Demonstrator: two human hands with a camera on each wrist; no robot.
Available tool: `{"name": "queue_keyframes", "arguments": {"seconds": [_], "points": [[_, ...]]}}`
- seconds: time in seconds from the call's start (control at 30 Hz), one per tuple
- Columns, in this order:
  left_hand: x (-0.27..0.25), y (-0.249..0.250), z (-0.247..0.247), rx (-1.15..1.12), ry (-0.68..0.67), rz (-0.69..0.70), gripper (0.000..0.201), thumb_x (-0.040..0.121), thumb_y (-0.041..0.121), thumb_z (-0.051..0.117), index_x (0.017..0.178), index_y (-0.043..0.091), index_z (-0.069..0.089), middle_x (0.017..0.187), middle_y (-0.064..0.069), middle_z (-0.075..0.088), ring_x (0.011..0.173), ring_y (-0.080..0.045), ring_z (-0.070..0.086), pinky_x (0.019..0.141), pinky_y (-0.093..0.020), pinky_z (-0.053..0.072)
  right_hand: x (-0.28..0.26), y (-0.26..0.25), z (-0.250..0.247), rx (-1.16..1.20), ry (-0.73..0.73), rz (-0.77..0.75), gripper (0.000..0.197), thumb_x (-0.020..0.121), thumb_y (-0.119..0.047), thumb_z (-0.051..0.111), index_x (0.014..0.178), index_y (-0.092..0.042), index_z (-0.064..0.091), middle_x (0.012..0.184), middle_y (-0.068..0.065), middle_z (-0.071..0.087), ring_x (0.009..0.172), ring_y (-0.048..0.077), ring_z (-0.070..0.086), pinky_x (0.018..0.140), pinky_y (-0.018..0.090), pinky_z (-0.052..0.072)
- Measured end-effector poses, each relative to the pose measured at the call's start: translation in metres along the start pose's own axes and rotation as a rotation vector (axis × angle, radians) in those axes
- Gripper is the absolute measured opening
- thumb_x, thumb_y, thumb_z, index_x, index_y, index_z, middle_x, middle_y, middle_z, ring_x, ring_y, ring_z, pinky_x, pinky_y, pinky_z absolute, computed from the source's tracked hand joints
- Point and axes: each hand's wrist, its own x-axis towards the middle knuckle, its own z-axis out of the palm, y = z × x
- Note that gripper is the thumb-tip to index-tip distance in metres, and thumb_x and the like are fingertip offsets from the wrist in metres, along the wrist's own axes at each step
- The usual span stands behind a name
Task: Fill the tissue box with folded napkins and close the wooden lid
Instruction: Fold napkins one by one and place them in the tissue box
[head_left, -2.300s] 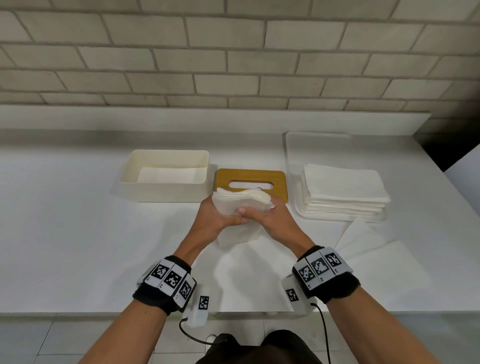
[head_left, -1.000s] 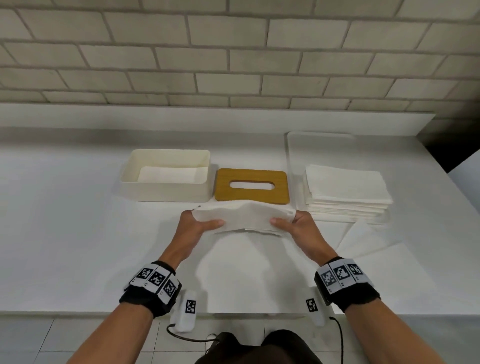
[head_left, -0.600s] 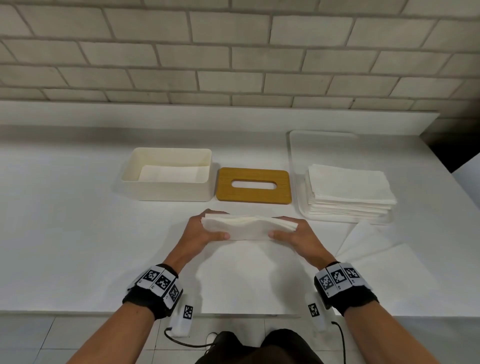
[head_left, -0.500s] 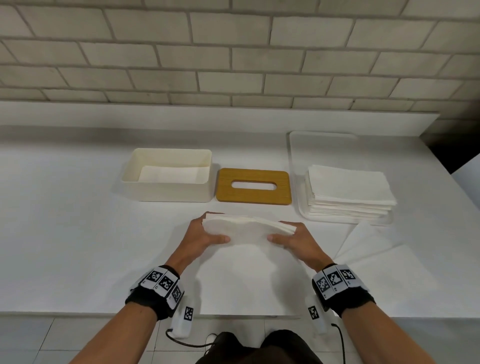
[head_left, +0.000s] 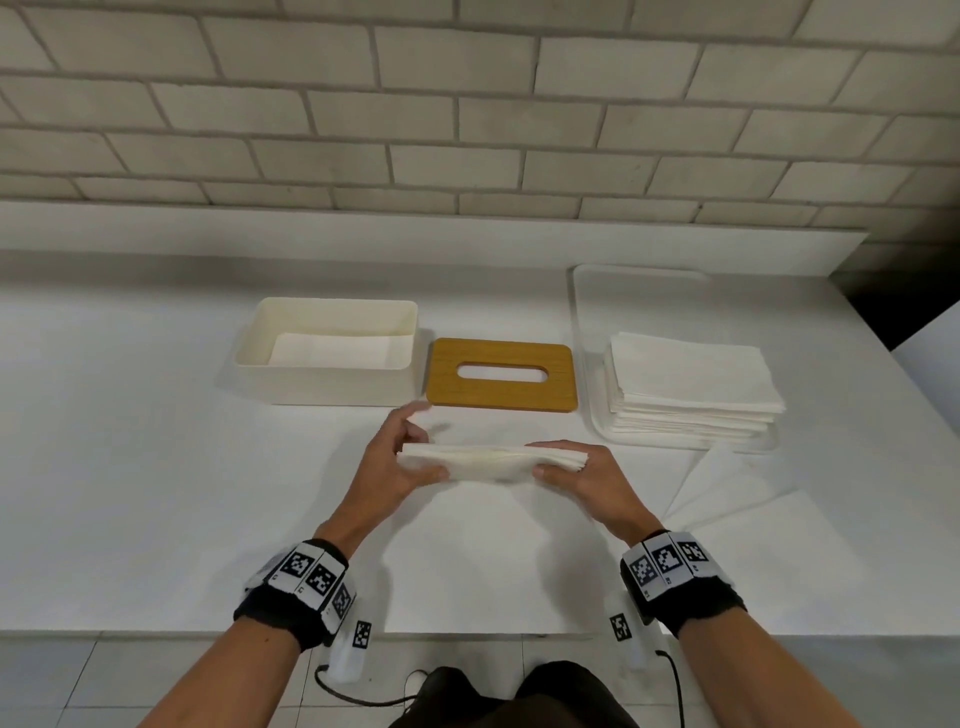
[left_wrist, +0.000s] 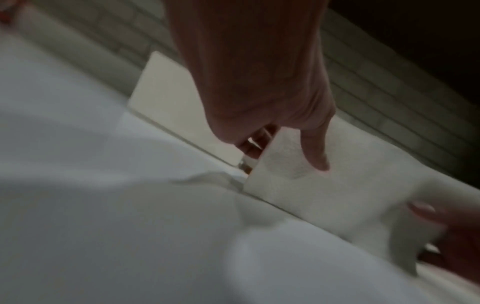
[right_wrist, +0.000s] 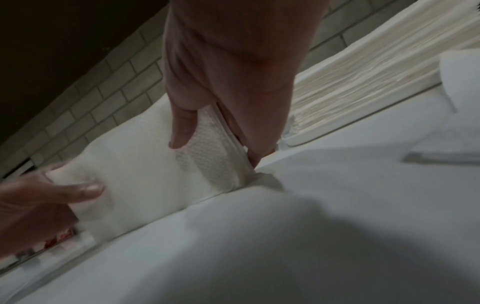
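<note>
I see my left hand (head_left: 387, 470) and right hand (head_left: 592, 480) each pinching an end of the napkin bundle (head_left: 493, 460), grip closed on it, near the open box (head_left: 327, 358) and wooden lid (head_left: 501, 374).

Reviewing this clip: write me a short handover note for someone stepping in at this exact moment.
Left hand: grips the left end of a folded bundle of napkins, thumb on the near side.
Right hand: grips the right end of the same bundle.
Positions: the bundle is in front of the wooden lid. The tissue box stands open to the lid's left, with some white paper already at the bottom. The lid lies flat on the counter. More napkins are stacked on a tray at the right.
Done: one bundle folded and in hand.
Left: place it in the box, add more if needed, fit the lid.
</note>
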Motion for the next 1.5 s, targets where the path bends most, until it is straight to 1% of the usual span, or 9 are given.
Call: {"name": "queue_keyframes", "arguments": {"seconds": [0.13, 0.3, 0.43, 0.57, 0.73, 0.83, 0.97, 1.37, 1.5], "points": [[-0.004, -0.002, -0.003, 0.385, -0.059, 0.253, 0.076, 0.081, 0.033, 0.074, 0.131, 0.066, 0.027, 0.114, 0.023, 0.047, 0.101, -0.001, 0.051, 0.090, -0.014, 0.043, 0.003, 0.000, -0.001, 0.006, 0.016, -0.006, 0.026, 0.083, -0.007, 0.073, 0.093, -0.030, 0.077, 0.094, -0.006, 0.077, 0.089, 0.011, 0.070, 0.088, 0.032, 0.054], [-0.006, -0.006, -0.006, 0.610, -0.124, 0.309, 0.045, 0.088, 0.055, 0.047, 0.131, 0.063, 0.039, 0.119, 0.039, 0.036, 0.103, -0.007, 0.047, 0.093, -0.023, 0.041, 0.006, -0.003, -0.001, 0.001, 0.004, -0.007, 0.027, 0.082, -0.008, 0.074, 0.093, -0.033, 0.077, 0.096, -0.005, 0.077, 0.088, 0.011, 0.071, 0.080, 0.028, 0.053], [-0.004, -0.003, -0.005, 0.497, -0.074, 0.264, 0.050, 0.082, 0.037, 0.071, 0.128, 0.045, 0.052, 0.114, 0.026, 0.049, 0.099, -0.008, 0.052, 0.090, -0.025, 0.044, 0.009, -0.001, -0.003, -0.032, 0.019, 0.012, 0.014, 0.082, -0.017, 0.075, 0.093, -0.025, 0.078, 0.096, 0.004, 0.076, 0.088, 0.019, 0.070, 0.085, 0.036, 0.052], [0.002, 0.006, -0.008, -0.017, -0.024, -0.080, 0.080, 0.064, 0.002, 0.085, 0.130, 0.034, 0.053, 0.102, 0.000, 0.063, 0.089, -0.013, 0.060, 0.080, -0.024, 0.052, 0.009, -0.001, -0.006, -0.054, 0.010, 0.014, 0.015, 0.082, -0.021, 0.075, 0.097, -0.019, 0.076, 0.098, 0.010, 0.075, 0.095, 0.031, 0.071, 0.091, 0.046, 0.053], [0.006, 0.010, 0.002, -0.068, -0.061, -0.187, 0.025, 0.071, 0.005, 0.081, 0.092, 0.009, 0.069, 0.076, 0.003, 0.068, 0.070, -0.013, 0.064, 0.048, -0.014, 0.045, 0.009, -0.015, -0.002, -0.028, -0.005, -0.020, 0.014, 0.083, -0.014, 0.074, 0.096, -0.020, 0.077, 0.099, 0.003, 0.076, 0.094, 0.019, 0.071, 0.091, 0.037, 0.053], [0.008, 0.006, 0.003, -0.085, -0.026, -0.180, 0.030, 0.067, 0.003, 0.084, 0.090, 0.003, 0.065, 0.076, -0.001, 0.068, 0.067, -0.007, 0.065, 0.054, -0.015, 0.049, 0.011, -0.017, -0.003, -0.023, -0.014, -0.032, 0.019, 0.082, -0.015, 0.075, 0.101, -0.017, 0.075, 0.102, 0.003, 0.076, 0.098, 0.020, 0.071, 0.091, 0.034, 0.053], [0.008, -0.001, 0.009, -0.060, -0.045, -0.200, 0.045, 0.061, 0.002, 0.087, 0.100, 0.005, 0.065, 0.089, -0.006, 0.070, 0.081, -0.018, 0.066, 0.066, -0.020, 0.054, 0.011, -0.010, -0.006, -0.046, -0.007, 0.022, 0.021, 0.080, -0.013, 0.078, 0.101, -0.015, 0.074, 0.100, 0.009, 0.076, 0.096, 0.029, 0.072, 0.084, 0.039, 0.056], [0.003, -0.004, 0.003, -0.064, -0.027, -0.221, 0.032, 0.076, 0.002, 0.077, 0.099, 0.020, 0.065, 0.092, 0.006, 0.073, 0.081, -0.004, 0.068, 0.065, -0.014, 0.052, 0.015, -0.007, -0.008, -0.136, 0.052, 0.107, 0.031, 0.078, -0.028, 0.078, 0.104, -0.012, 0.071, 0.100, 0.010, 0.075, 0.093, 0.027, 0.072, 0.091, 0.049, 0.056], [0.004, 0.007, -0.011, -0.094, 0.057, -0.199, 0.027, 0.078, 0.002, 0.075, 0.099, 0.019, 0.068, 0.083, 0.017, 0.076, 0.077, 0.001, 0.070, 0.066, -0.013, 0.053, 0.025, -0.031, 0.003, -0.181, 0.034, 0.079, 0.026, 0.085, -0.022, 0.072, 0.110, -0.015, 0.070, 0.101, -0.001, 0.075, 0.093, 0.016, 0.072, 0.087, 0.036, 0.057]]}}
